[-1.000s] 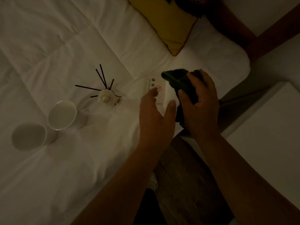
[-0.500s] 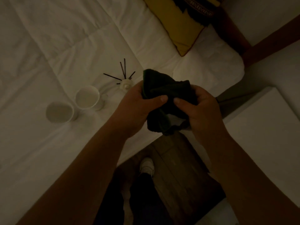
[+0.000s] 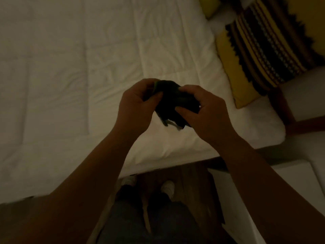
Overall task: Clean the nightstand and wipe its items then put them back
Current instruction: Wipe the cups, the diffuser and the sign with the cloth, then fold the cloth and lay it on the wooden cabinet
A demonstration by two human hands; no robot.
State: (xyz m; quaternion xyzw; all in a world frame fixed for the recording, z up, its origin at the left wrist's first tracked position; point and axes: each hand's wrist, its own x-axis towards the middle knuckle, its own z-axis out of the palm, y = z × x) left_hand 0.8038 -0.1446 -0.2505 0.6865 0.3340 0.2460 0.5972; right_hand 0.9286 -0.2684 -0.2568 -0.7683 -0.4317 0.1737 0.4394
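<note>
Head view: white bed [image 3: 88, 71], wooden floor [image 3: 190, 175]

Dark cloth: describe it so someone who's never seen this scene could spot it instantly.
Start at the white bed that fills most of the view; above its near edge two bare forearms meet. The dark cloth is the bunched wad gripped between the left hand and the right hand. It is the only near-black thing against the pale bedding.

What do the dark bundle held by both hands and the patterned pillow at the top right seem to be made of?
Dark bundle: apparently soft cloth; it crumples and droops between the hands. Patterned pillow: seemingly woven textile, matte, with ribbed stripes; the dim light leaves the fibre unclear.
</note>
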